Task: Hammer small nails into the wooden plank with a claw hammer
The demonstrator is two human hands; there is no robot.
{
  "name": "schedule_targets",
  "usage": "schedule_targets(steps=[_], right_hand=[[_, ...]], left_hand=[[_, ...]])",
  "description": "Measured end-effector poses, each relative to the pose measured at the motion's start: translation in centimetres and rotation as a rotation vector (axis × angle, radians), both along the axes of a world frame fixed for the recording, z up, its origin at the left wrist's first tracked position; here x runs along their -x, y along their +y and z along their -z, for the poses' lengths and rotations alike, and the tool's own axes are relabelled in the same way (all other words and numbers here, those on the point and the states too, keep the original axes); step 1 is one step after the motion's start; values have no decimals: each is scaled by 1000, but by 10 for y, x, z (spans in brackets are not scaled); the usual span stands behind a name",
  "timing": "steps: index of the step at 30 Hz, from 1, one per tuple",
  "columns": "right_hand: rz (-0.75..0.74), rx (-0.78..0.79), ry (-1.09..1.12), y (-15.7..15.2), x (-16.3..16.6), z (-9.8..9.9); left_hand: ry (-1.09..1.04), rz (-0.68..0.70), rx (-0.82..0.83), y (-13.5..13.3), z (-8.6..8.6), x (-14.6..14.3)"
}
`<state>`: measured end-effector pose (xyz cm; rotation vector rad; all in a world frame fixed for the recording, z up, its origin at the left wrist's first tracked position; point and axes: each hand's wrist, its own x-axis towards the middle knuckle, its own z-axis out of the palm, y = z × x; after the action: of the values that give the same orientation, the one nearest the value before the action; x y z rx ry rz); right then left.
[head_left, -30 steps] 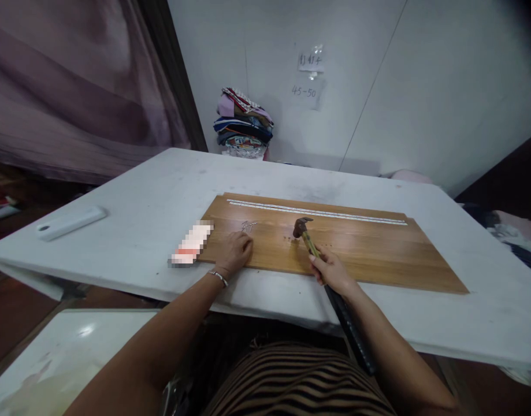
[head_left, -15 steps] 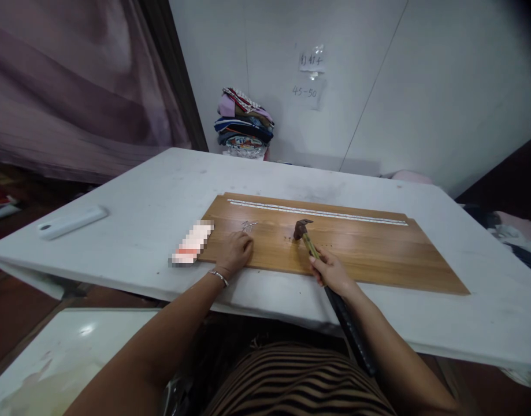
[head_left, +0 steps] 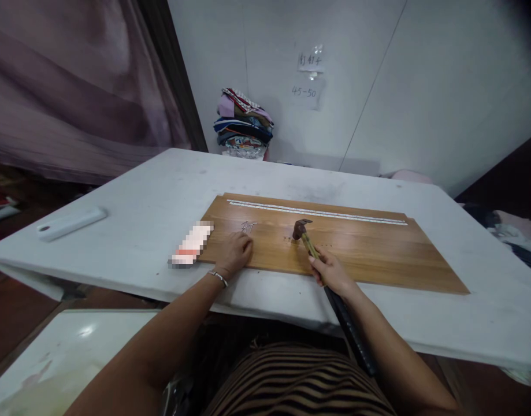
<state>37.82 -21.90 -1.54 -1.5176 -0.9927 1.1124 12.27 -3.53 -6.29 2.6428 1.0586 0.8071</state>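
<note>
A long wooden board [head_left: 378,248] lies on the white table [head_left: 152,196]. My right hand [head_left: 330,270] is closed round the handle of a hammer [head_left: 303,232], whose head rests on the board near a few small dark nail marks. My left hand [head_left: 234,252] rests on the board's near left part with its fingers curled under; I cannot see anything in them. A small cluster of nails [head_left: 248,226] lies on the board just beyond that hand. A pale strip [head_left: 317,212] runs along the board's far edge.
A blurred pink-white object [head_left: 190,245] sits left of the board. A white bar-shaped item [head_left: 70,223] lies at the table's left end. Folded cloths [head_left: 243,124] are stacked against the wall behind. A white surface [head_left: 52,358] is below on the left.
</note>
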Motion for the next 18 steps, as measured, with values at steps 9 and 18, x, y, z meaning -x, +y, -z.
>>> schedule_targets(steps=[9, 18], right_hand=[[15, 14, -1, 0, -1, 1], [19, -8, -2, 1, 0, -5]], left_hand=[[-5, 4, 16, -1, -1, 0], [19, 1, 4, 0, -2, 1]])
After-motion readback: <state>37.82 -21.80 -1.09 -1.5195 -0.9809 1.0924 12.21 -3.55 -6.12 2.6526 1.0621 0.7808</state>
